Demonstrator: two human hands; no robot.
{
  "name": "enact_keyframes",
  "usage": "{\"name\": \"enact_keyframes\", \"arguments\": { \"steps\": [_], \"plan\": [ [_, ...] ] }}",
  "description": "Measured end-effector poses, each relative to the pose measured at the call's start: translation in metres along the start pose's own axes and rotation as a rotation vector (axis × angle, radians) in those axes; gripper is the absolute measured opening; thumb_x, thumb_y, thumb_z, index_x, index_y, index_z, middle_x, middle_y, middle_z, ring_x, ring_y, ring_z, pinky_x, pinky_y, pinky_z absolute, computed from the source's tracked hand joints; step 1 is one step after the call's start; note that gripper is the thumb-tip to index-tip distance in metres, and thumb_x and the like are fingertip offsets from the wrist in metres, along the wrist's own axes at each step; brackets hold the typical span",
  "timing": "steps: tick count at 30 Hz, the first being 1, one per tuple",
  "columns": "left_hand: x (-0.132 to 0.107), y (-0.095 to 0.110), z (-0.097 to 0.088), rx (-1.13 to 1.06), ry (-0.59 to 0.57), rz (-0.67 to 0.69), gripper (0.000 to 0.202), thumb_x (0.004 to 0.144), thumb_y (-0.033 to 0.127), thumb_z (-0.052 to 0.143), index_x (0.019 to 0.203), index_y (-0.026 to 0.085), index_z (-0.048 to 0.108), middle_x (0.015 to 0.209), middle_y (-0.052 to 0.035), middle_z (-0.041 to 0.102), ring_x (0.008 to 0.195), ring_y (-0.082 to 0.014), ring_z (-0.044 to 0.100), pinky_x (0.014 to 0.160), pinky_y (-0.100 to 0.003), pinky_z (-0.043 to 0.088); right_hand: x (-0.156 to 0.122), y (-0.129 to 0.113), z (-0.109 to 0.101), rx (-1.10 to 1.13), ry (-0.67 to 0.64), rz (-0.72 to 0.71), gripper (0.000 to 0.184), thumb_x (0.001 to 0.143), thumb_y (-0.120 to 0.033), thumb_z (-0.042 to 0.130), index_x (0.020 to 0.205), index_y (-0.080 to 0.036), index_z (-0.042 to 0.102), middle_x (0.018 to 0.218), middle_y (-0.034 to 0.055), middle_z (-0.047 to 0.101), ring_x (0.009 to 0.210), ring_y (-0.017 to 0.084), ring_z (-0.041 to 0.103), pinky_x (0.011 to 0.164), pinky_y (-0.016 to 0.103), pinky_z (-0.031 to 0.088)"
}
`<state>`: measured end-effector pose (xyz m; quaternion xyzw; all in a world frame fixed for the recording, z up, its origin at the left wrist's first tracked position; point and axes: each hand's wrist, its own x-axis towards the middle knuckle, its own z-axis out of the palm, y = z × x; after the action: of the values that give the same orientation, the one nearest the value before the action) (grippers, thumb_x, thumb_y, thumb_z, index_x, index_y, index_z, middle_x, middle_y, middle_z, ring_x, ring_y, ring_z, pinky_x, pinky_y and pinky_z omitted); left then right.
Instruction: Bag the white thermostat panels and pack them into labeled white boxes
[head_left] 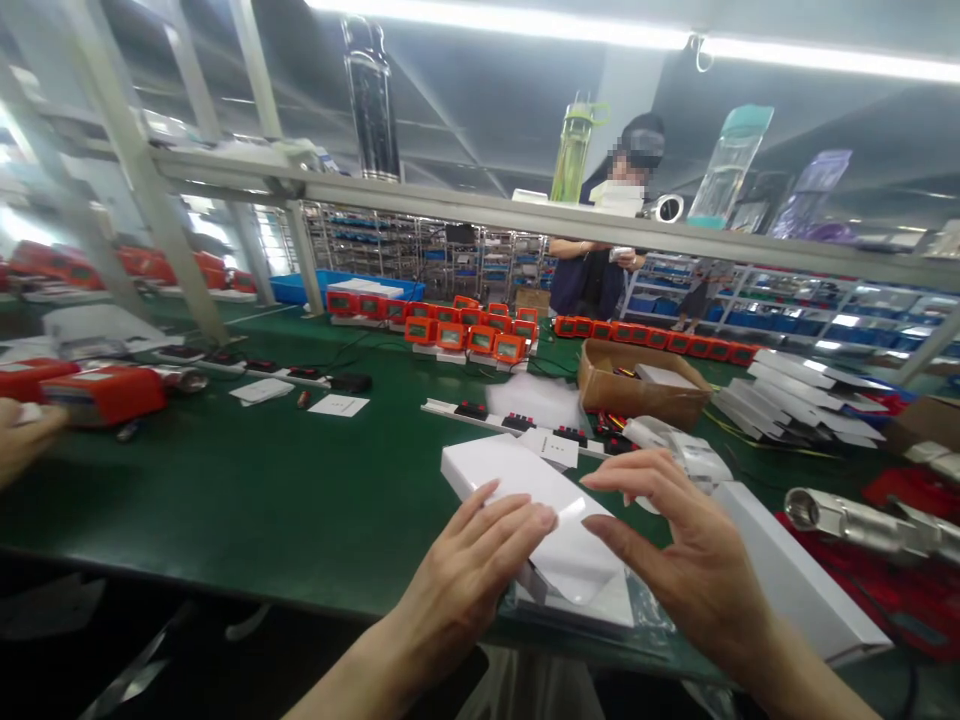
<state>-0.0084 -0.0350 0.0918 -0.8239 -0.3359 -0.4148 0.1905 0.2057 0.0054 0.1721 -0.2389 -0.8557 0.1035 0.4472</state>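
A flat white box (501, 472) lies tilted on the green table (300, 490) near its front edge, over a clear plastic bag (645, 620). My left hand (472, 575) rests on the box's near end with fingers stretched flat, pressing a white flap (574, 560). My right hand (679, 555) hovers at the box's right side, fingers spread and slightly curled, thumb near the flap. Neither hand grips anything.
A long white box (795, 580) lies to the right, a metal tool (847, 520) on red beyond it. A cardboard box (637, 385), orange meters (465, 330) and stacked white cartons (795, 395) sit further back. Another person's hand (22, 435) is at left; a person (600, 260) stands across.
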Motion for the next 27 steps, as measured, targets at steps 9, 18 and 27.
{"name": "enact_keyframes", "arguments": {
  "steps": [9,18,27],
  "plan": [
    [-0.001,0.004,-0.003,-0.020,-0.063,0.030,0.050,0.091,0.001,0.038,0.138,0.015,0.034,0.124,-0.0082,0.061,0.127,-0.0178,0.046,0.114,-0.045,0.028,0.002,-0.004,-0.013,-0.107,-0.053,-0.221,0.010,0.086,-0.016,0.063,0.094,-0.022,0.062,0.091,0.0038,0.063,0.086,0.017,0.053,0.076,0.031,0.045],
    [-0.007,0.004,0.004,0.058,-0.025,0.048,0.061,0.091,0.005,0.042,0.145,0.009,0.013,0.118,-0.0122,0.065,0.125,-0.0203,0.049,0.113,-0.049,0.030,-0.006,-0.003,-0.019,0.176,-0.026,0.205,0.010,0.085,-0.030,0.063,0.078,-0.024,0.063,0.090,0.0029,0.065,0.091,0.020,0.058,0.082,0.034,0.045],
    [-0.006,0.002,-0.011,0.062,0.008,0.172,0.059,0.093,0.008,0.039,0.145,0.013,0.012,0.118,-0.0144,0.065,0.124,-0.0210,0.051,0.110,-0.051,0.033,-0.004,0.022,-0.017,0.789,-0.460,0.841,0.022,0.076,-0.039,0.071,0.070,-0.019,0.066,0.105,0.0080,0.068,0.110,0.026,0.056,0.093,0.038,0.041]
  ]
}}
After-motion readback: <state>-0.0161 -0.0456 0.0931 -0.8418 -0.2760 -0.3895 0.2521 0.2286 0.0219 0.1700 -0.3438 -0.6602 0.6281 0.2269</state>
